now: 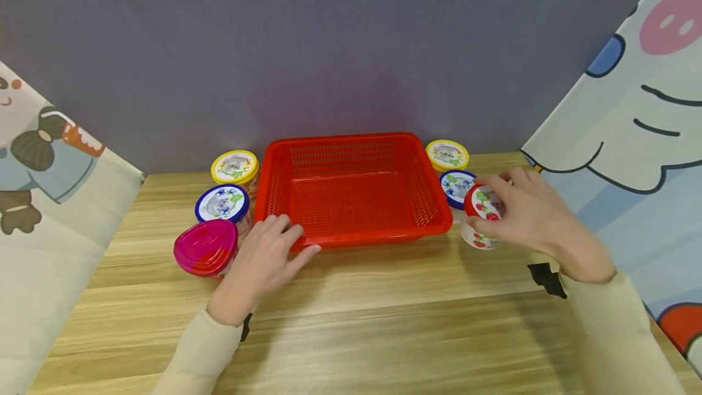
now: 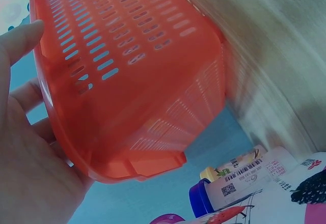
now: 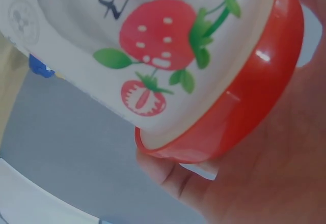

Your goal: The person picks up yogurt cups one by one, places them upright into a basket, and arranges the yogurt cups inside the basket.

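Observation:
In the head view my right hand (image 1: 523, 209) grips a white tub with strawberries and a red lid (image 1: 487, 200). Its fingers curl round the lid, as the right wrist view of the tub (image 3: 153, 46) also shows. Whether the tub touches the table cannot be told. My left hand (image 1: 265, 255) rests at the front left corner of a red plastic basket (image 1: 353, 241). Some fingers reach over the rim, and the thumb lies along the front. In the left wrist view, the basket's slotted wall (image 2: 142, 81) partly hides the fingers of that hand (image 2: 35, 168).
Left of the basket stand tubs with yellow (image 1: 234, 166), blue (image 1: 222, 203) and pink-red (image 1: 206, 247) lids. On its right are a yellow-lidded tub (image 1: 447, 154) and a blue-lidded tub (image 1: 456, 188). A grey panel (image 1: 340, 47) rises behind the wooden table (image 1: 384, 334).

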Motion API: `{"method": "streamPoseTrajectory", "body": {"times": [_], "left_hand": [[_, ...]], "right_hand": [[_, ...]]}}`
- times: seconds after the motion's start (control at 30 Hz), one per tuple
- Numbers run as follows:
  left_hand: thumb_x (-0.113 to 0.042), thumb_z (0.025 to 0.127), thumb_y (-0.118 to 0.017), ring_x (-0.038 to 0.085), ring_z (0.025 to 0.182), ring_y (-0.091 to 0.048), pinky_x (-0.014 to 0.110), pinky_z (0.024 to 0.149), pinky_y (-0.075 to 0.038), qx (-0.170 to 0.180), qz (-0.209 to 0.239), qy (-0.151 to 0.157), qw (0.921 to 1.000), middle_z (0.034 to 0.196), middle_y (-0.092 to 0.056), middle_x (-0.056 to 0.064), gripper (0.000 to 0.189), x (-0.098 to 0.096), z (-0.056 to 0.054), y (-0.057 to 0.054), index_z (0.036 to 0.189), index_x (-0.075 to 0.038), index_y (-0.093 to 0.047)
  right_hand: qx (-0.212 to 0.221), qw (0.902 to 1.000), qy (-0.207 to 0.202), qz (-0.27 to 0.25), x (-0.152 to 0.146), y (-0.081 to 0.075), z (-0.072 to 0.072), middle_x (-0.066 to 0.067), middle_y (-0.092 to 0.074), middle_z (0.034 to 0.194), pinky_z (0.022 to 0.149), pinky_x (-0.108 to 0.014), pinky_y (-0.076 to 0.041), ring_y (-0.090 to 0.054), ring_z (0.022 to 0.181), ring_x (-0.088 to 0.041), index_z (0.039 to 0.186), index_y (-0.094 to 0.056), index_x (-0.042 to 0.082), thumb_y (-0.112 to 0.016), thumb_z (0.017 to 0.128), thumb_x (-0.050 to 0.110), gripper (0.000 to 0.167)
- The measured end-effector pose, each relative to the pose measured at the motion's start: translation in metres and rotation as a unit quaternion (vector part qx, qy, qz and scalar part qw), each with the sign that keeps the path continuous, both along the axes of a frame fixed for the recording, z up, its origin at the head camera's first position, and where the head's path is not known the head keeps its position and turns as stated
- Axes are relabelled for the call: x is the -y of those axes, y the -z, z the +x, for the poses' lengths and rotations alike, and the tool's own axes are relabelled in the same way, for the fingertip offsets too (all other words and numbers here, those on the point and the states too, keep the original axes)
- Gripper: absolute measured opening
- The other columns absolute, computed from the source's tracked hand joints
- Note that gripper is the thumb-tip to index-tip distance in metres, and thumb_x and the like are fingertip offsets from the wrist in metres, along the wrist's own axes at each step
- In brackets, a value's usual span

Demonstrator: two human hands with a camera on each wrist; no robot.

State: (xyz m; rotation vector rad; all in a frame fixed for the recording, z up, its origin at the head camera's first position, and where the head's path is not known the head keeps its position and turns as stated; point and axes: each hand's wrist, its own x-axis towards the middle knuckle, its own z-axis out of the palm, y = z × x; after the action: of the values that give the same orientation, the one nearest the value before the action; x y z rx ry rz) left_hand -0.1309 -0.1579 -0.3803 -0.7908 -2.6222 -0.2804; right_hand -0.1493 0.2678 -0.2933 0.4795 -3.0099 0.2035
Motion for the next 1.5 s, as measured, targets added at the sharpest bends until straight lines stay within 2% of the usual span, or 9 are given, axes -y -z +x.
{"method": "streamPoseTrajectory", "body": {"times": [0.23, 0.5, 0.67, 0.9, 1.5], "left_hand": [[-0.044, 0.091, -0.074, 0.023, 0.074, -0.048, 0.035, 0.066, -0.041, -0.006, 0.003, 0.002, 1.0, 0.083, -0.053, 0.005, 0.037, 0.0, 0.001, 0.001, 0.095, -0.008, -0.073], [-0.046, 0.093, -0.07, 0.024, 0.074, -0.048, 0.035, 0.067, -0.041, -0.003, 0.0, 0.0, 1.0, 0.084, -0.053, 0.005, 0.038, -0.001, 0.001, 0.0, 0.094, -0.009, -0.072], [-0.047, 0.093, -0.069, 0.024, 0.075, -0.049, 0.037, 0.069, -0.042, -0.003, -0.005, -0.003, 1.0, 0.085, -0.054, 0.006, 0.038, -0.001, 0.001, 0.001, 0.095, -0.008, -0.072], [-0.046, 0.093, -0.068, 0.025, 0.076, -0.049, 0.038, 0.07, -0.042, -0.007, -0.004, -0.003, 1.0, 0.085, -0.054, 0.006, 0.038, -0.001, 0.001, 0.001, 0.094, -0.008, -0.071], [-0.046, 0.094, -0.067, 0.026, 0.076, -0.049, 0.038, 0.07, -0.042, -0.01, -0.007, 0.0, 0.9999, 0.086, -0.055, 0.007, 0.037, -0.002, 0.001, 0.001, 0.094, -0.009, -0.072]], "right_hand": [[0.008, 0.9999, 0.007, 0.001, 0.004, -0.013, -0.003, -0.02, -0.051, 0.125, 0.08, -0.055, -0.047, -0.043, 0.112, -0.039, 0.135, -0.059, 0.01, -0.073, 0.084, 0.052, 0.068], [0.01, 0.9999, 0.006, 0.005, 0.009, -0.029, -0.004, -0.019, -0.05, 0.127, 0.085, -0.056, -0.043, -0.043, 0.115, -0.038, 0.139, -0.057, 0.013, -0.072, 0.084, 0.053, 0.07], [0.002, 0.9999, 0.0, 0.012, 0.017, -0.041, -0.003, -0.017, -0.051, 0.122, 0.081, -0.05, -0.042, -0.045, 0.11, -0.034, 0.139, -0.057, 0.015, -0.07, 0.085, 0.057, 0.07], [-0.011, 0.9997, -0.016, 0.014, 0.028, -0.056, -0.005, -0.017, -0.052, 0.121, 0.079, -0.046, -0.042, -0.045, 0.107, -0.033, 0.137, -0.059, 0.014, -0.07, 0.086, 0.053, 0.065], [0.0, 0.9991, -0.04, 0.011, 0.051, -0.072, -0.016, -0.015, -0.053, 0.125, 0.079, -0.048, -0.041, -0.044, 0.108, -0.033, 0.139, -0.057, 0.019, -0.067, 0.086, 0.054, 0.064]]}}
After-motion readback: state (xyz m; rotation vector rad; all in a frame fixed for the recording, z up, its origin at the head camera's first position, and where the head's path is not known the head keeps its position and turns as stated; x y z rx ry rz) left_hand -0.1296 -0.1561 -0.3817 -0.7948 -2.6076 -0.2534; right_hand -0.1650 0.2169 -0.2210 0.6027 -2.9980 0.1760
